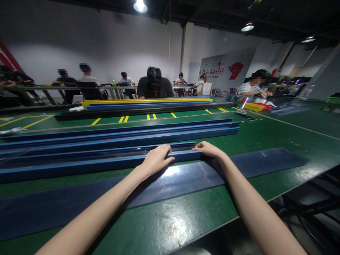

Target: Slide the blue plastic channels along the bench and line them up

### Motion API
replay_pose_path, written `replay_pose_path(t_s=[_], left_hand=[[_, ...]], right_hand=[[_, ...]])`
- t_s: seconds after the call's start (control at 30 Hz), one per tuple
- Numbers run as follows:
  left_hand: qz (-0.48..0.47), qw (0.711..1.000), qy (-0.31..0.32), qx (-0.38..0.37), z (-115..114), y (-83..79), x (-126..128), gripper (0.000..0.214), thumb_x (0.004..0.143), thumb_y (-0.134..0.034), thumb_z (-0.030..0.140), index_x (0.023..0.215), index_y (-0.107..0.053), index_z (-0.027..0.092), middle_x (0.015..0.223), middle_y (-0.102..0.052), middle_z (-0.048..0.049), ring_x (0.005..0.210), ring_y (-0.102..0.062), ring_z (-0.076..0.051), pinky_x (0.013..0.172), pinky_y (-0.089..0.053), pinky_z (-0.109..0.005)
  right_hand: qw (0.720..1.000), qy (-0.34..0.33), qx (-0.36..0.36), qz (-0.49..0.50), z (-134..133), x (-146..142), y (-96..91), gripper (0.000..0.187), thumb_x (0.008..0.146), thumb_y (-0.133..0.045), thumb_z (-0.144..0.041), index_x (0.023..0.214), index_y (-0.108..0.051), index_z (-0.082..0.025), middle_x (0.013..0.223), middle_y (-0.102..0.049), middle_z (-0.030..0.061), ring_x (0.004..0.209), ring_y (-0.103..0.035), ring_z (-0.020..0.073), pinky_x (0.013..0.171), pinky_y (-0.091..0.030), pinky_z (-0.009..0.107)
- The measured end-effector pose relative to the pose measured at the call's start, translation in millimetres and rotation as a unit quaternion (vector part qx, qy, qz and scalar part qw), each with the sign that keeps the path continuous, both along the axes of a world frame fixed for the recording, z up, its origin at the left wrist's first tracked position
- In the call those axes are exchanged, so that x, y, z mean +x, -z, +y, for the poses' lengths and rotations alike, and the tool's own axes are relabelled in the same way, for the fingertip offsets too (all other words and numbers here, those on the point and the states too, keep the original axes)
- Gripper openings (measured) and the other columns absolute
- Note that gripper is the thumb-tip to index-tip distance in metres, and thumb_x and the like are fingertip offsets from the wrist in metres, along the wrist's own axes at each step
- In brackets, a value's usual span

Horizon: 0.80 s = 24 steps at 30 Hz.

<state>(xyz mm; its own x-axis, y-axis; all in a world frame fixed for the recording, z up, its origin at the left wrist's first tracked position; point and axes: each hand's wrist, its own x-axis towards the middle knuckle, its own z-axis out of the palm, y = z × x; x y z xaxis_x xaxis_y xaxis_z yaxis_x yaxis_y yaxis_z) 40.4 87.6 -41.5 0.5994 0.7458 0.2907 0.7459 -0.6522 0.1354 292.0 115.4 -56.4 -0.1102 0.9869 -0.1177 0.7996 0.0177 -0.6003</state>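
A long blue U-shaped channel (106, 163) lies across the table in front of me. My left hand (156, 159) is closed over its near wall, the fingers curled inside and the thumb outside. At the channel's right end, my right hand (208, 148) grips the end with bent fingers; the fingertips are partly hidden. Just beyond lies another blue channel (186, 136), parallel to the first. Nearer to me, a flat, clear bluish plastic strip (172, 179) stretches under my forearms and reflects the lamp light.
The green table (170, 223) has yellow tape marks. Farther back lie yellow (148, 101) and black (148, 110) channels. A phone (244, 116) and a yellow tray (256, 106) are at the right. A person (155, 83) sits opposite; several others work behind.
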Motion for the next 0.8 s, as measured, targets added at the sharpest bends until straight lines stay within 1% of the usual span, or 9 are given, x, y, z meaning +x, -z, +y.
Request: replay_pose_path(t_s=[0.13,0.3,0.47,0.67,0.8], left_hand=[[-0.033,0.999,-0.005,-0.023,2.6,2.3,-0.6,0.016,0.079,-0.051,0.036,0.079,-0.048,0.02,0.082,-0.054,0.0008,0.075,-0.052,-0.015,0.062,-0.039,-0.025],[-0.052,0.998,-0.007,-0.03,3.2,4.1,-0.1,0.016,0.078,-0.053,0.035,0.077,-0.048,0.02,0.082,-0.053,0.0009,0.074,-0.052,-0.015,0.061,-0.037,-0.025],[-0.05,0.998,-0.012,-0.028,1.4,3.9,0.3,0.015,0.078,-0.054,0.034,0.077,-0.049,0.019,0.082,-0.053,0.0006,0.075,-0.052,-0.015,0.062,-0.037,-0.025],[-0.036,0.999,-0.018,-0.032,-1.2,2.0,0.4,0.014,0.079,-0.052,0.033,0.08,-0.05,0.019,0.084,-0.055,-0.0001,0.079,-0.053,-0.016,0.065,-0.039,-0.025],[-0.022,0.999,-0.014,-0.021,-1.3,2.0,0.8,0.014,0.08,-0.051,0.033,0.081,-0.05,0.019,0.085,-0.055,-0.0007,0.08,-0.053,-0.016,0.066,-0.04,-0.026]], right_hand=[[1.0,0.014,0.006,0.006,-0.3,-0.2,0.0,0.044,0.059,-0.057,-0.056,0.049,-0.053,-0.013,0.045,-0.042,-0.0022,0.047,-0.038,0.0083,0.047,-0.026,0.023],[0.999,0.044,0.017,0.017,1.7,1.3,1.8,0.036,0.06,-0.06,-0.048,0.054,-0.056,-0.013,0.046,-0.047,-0.001,0.046,-0.042,0.0083,0.047,-0.029,0.022],[0.999,0.032,0.014,0.038,7.2,6.4,6.5,0.029,0.064,-0.059,-0.041,0.055,-0.057,-0.013,0.045,-0.049,-0.0009,0.044,-0.043,0.0079,0.047,-0.031,0.021],[0.994,0.027,-0.005,0.103,13.1,12.8,13.0,0.02,0.064,-0.059,-0.032,0.06,-0.06,-0.012,0.047,-0.052,-0.0008,0.043,-0.042,0.0072,0.046,-0.033,0.021],[0.991,0.021,-0.012,0.129,13.5,13.1,13.6,0.015,0.065,-0.059,-0.026,0.063,-0.062,-0.012,0.047,-0.053,-0.0008,0.042,-0.042,0.0071,0.045,-0.033,0.02]])
